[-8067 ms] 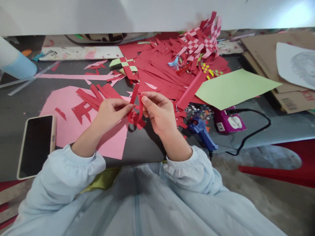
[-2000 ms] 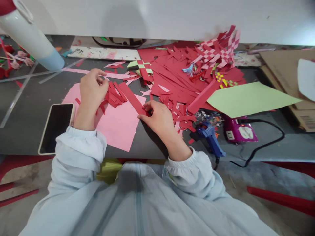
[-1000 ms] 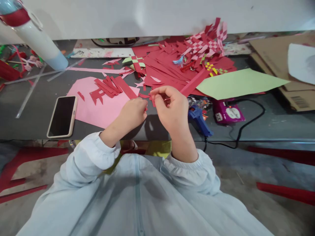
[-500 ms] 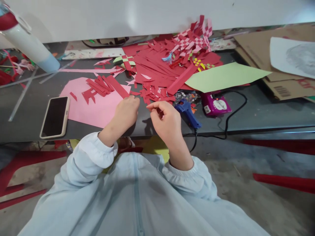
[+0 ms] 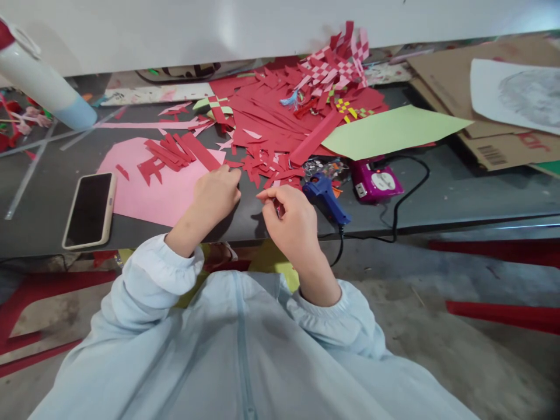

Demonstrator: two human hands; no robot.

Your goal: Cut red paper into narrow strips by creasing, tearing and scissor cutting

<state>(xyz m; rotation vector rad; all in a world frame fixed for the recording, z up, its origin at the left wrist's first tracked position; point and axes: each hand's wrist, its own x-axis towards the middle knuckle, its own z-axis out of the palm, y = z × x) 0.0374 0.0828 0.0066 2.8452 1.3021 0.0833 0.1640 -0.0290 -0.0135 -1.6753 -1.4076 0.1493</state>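
My left hand (image 5: 217,191) is closed, its fingers curled down near the right edge of a pink paper sheet (image 5: 151,201). Whatever it may hold is hidden. Facing it across a small gap, my right hand (image 5: 294,219) has thumb and index finger bent toward each other, the other fingers curled in. A small reddish and shiny bit shows inside that curl, too small to name. Red paper strips (image 5: 172,150) lie on the pink sheet. Red paper scraps (image 5: 266,166) are heaped just beyond my hands. A blue glue gun (image 5: 327,198) rests beside my right hand.
A phone (image 5: 90,210) lies at the left, a white bottle (image 5: 48,81) behind it. Woven red-and-pink strips (image 5: 328,67) top the red pile. Green paper (image 5: 394,133), a purple box (image 5: 377,182) with a black cable and cardboard (image 5: 494,149) are on the right.
The view has shifted slightly, so the table items sit a little further left. My right hand has dropped slightly toward me; both hands keep nearly the same curled shape.
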